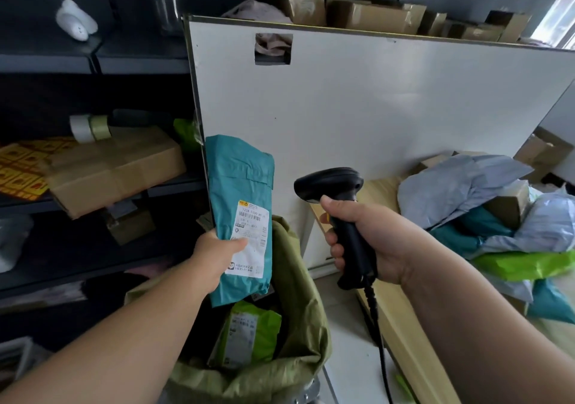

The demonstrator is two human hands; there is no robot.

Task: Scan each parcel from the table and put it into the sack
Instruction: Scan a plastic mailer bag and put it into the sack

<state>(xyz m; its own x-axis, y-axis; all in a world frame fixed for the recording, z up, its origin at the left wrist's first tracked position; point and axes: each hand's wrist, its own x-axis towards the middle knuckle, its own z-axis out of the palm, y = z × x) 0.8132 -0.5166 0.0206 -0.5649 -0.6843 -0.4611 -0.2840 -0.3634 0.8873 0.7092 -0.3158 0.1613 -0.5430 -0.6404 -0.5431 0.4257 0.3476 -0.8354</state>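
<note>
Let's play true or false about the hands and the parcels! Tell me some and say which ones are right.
1. The left hand holds a teal parcel. True.
2. The right hand is empty. False: it grips a black scanner.
3. A green parcel lies inside the sack. True.
4. The teal parcel has no label. False: a white label faces the camera.
5. More parcels are piled on the table. True.
</note>
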